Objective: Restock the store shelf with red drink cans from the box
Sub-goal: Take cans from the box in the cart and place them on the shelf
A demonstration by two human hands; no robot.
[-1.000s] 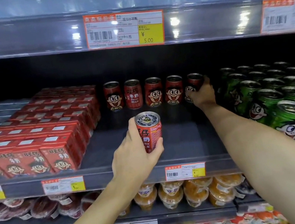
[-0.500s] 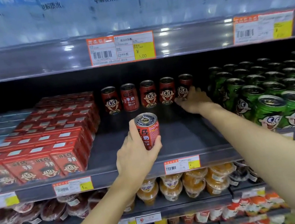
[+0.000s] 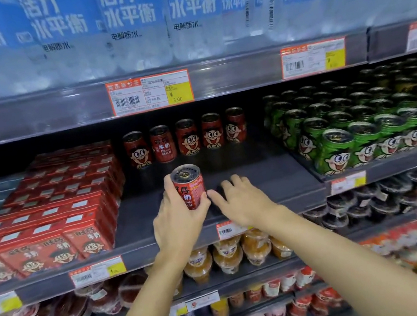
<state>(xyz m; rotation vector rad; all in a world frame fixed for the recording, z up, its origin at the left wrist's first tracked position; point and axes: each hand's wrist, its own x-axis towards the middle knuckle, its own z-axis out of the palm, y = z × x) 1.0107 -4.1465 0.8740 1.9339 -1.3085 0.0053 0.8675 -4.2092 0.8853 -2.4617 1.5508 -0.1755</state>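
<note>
My left hand (image 3: pixel 178 222) grips a red drink can (image 3: pixel 189 186) upright above the front of the dark shelf (image 3: pixel 259 174). Just right of the can, my right hand (image 3: pixel 240 200) holds nothing, its fingers spread and its thumb close to the can's side. Several red cans (image 3: pixel 187 138) stand in a row at the back of the shelf, most with the cartoon face turned to the front. The box is not in view.
Red drink cartons (image 3: pixel 54 216) fill the shelf's left part and green cans (image 3: pixel 356 127) fill the right. Blue-labelled bottles (image 3: pixel 124 25) stand on the shelf above. Price tags line the shelf edges. Jelly cups (image 3: pixel 230 259) sit on the lower shelf.
My right hand let go of the rightmost back can and drew back toward the can in my left hand. The view tilted upward.
</note>
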